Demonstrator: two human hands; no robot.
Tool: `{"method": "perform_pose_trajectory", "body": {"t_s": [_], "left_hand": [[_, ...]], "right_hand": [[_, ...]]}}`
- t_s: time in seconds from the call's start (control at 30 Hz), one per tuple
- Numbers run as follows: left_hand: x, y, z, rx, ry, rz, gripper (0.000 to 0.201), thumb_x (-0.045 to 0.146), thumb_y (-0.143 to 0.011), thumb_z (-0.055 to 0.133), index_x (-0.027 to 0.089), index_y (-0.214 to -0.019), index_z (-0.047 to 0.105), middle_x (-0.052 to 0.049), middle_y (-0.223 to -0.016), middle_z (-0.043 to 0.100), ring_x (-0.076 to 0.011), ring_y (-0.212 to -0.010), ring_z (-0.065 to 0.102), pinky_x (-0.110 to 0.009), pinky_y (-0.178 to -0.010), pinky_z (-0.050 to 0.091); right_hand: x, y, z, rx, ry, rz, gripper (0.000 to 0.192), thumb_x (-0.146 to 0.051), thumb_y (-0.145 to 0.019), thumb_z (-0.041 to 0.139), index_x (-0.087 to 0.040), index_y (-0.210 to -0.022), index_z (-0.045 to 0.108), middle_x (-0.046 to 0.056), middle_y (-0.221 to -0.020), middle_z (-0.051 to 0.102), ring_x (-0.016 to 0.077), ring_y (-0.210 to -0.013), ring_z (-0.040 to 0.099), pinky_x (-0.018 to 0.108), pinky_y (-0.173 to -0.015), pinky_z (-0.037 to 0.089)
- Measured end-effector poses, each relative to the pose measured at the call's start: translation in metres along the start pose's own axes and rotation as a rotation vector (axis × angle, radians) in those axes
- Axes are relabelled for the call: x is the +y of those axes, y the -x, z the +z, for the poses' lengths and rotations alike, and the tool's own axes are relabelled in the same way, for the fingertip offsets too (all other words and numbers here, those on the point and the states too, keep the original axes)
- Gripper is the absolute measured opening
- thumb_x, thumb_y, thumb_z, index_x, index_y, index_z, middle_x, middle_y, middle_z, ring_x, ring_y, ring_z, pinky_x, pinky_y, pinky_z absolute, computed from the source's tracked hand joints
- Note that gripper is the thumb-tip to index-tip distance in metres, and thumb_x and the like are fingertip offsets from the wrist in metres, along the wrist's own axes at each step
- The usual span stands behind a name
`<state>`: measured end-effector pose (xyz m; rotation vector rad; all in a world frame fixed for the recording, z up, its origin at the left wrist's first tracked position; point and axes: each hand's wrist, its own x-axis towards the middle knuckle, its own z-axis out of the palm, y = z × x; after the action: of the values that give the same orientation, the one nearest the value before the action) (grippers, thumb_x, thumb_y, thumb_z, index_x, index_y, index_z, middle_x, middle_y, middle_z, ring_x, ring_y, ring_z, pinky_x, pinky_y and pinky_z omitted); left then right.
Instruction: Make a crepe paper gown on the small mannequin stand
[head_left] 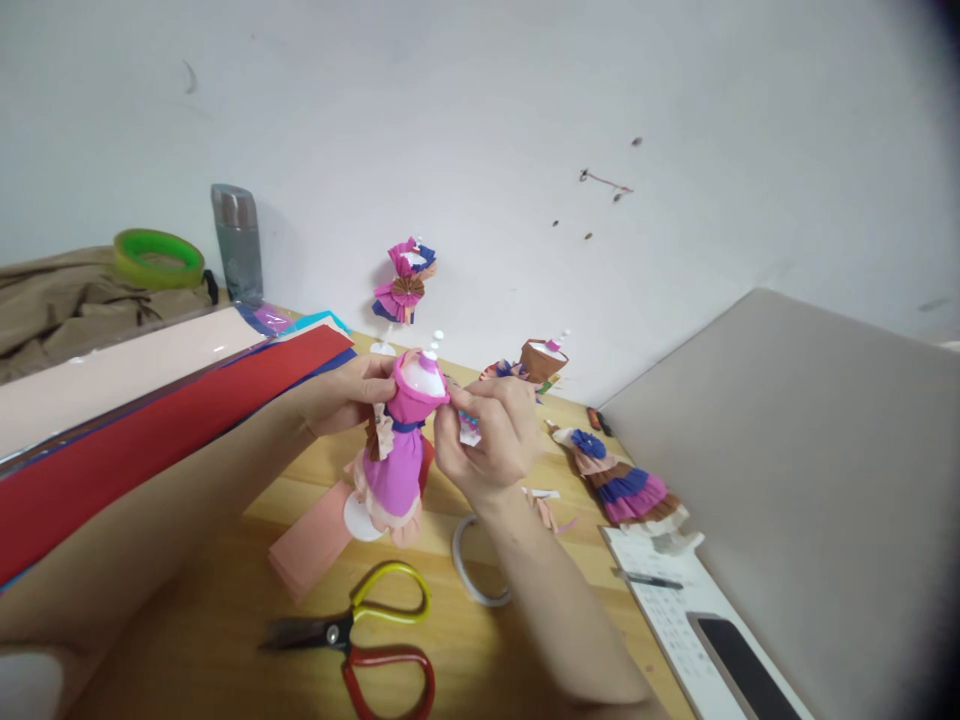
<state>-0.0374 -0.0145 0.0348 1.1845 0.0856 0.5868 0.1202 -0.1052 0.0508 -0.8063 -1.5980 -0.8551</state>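
Nearest on the pale wooden tabletop (225, 610) lies a pair of scissors with one yellow and one red handle loop (367, 630), blades shut, and just beyond them a white ring of tape (471, 570) lying flat beside the person's right forearm. To the right, a white printed sheet (675, 620) carries a black pen (646, 579) and a dark phone (742, 665). Above the table, between the two hands, stands the small white dress form clothed in a magenta and pink crepe-paper gown (401, 450), held slightly tilted over a folded strip of salmon-pink paper (311, 550). The left hand (352, 393) clasps its shoulder from the left, fingers closed on the bodice; the right hand (487, 435) pinches at the bodice's right edge with thumb and fingertips together. Long sheets of red and cream paper (150, 440) stretch away on the left. Farther off, a layered brown, blue and pink paper skirt (626, 485) lies on its side, a second dressed form (405, 285) stands by the wall, and a grey flask (238, 243) rises beside a green tape roll (157, 258).
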Motion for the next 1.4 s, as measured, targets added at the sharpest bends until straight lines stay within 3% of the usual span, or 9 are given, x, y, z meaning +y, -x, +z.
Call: {"method": "perform_pose_trajectory", "body": {"t_s": [0.13,0.3,0.43,0.63,0.83,1.17,1.4], "left_hand": [[-0.001,0.000,-0.001,-0.018,-0.006,0.015,0.045,0.038,-0.063,0.084,0.011,-0.097,0.074,-0.010,-0.091,0.074,-0.0200,-0.080,0.068,-0.026,-0.072,0.053],[-0.004,0.000,-0.003,0.043,-0.038,0.016,0.049,0.041,-0.060,0.086,0.011,-0.098,0.074,-0.011,-0.088,0.075,-0.0223,-0.079,0.070,-0.026,-0.069,0.053],[-0.004,0.000,0.002,0.095,-0.019,0.047,0.047,0.041,-0.060,0.086,0.010,-0.095,0.074,-0.011,-0.086,0.074,-0.0209,-0.079,0.069,-0.026,-0.072,0.053],[-0.008,-0.004,0.000,0.063,0.026,0.050,0.040,0.034,-0.063,0.086,0.013,-0.094,0.073,-0.006,-0.080,0.073,-0.0143,-0.068,0.066,-0.022,-0.064,0.051],[-0.011,-0.006,0.008,0.170,0.023,0.096,0.043,0.031,-0.060,0.087,0.013,-0.096,0.071,-0.007,-0.086,0.073,-0.0168,-0.076,0.067,-0.025,-0.072,0.051],[-0.014,-0.008,0.015,0.189,-0.019,0.128,0.044,0.030,-0.064,0.085,0.014,-0.102,0.070,-0.008,-0.092,0.073,-0.0187,-0.081,0.067,-0.028,-0.075,0.051],[-0.014,-0.007,0.017,0.190,0.028,0.132,0.042,0.025,-0.066,0.084,0.014,-0.104,0.069,-0.007,-0.093,0.073,-0.0178,-0.084,0.067,-0.026,-0.076,0.052]], "right_hand": [[-0.002,0.004,0.001,0.000,-0.006,0.058,0.016,-0.006,-0.076,0.062,-0.021,-0.080,0.056,0.000,-0.068,0.059,0.0158,-0.065,0.058,0.032,-0.063,0.042],[-0.004,0.008,0.002,-0.005,-0.026,0.122,0.014,-0.007,-0.077,0.061,-0.020,-0.078,0.057,0.000,-0.069,0.059,0.0163,-0.065,0.059,0.032,-0.062,0.042],[-0.004,0.011,0.003,-0.020,-0.027,0.162,0.013,-0.008,-0.078,0.059,-0.020,-0.075,0.056,0.001,-0.068,0.059,0.0165,-0.066,0.059,0.032,-0.062,0.043],[-0.002,0.013,0.002,-0.061,-0.012,0.175,0.013,-0.007,-0.079,0.059,-0.020,-0.076,0.057,0.001,-0.069,0.060,0.0167,-0.067,0.059,0.031,-0.062,0.043],[0.006,0.012,-0.005,-0.081,-0.021,0.183,0.008,-0.011,-0.078,0.063,-0.019,-0.082,0.061,0.004,-0.074,0.066,0.0181,-0.070,0.062,0.033,-0.064,0.047],[0.017,0.008,-0.009,-0.045,0.033,0.070,0.018,-0.009,-0.077,0.065,-0.019,-0.092,0.065,0.004,-0.079,0.067,0.0174,-0.070,0.063,0.033,-0.064,0.048],[0.018,0.004,-0.007,-0.033,0.089,0.017,0.018,-0.005,-0.074,0.066,-0.020,-0.083,0.060,0.001,-0.069,0.063,0.0159,-0.065,0.061,0.032,-0.064,0.045]]}}
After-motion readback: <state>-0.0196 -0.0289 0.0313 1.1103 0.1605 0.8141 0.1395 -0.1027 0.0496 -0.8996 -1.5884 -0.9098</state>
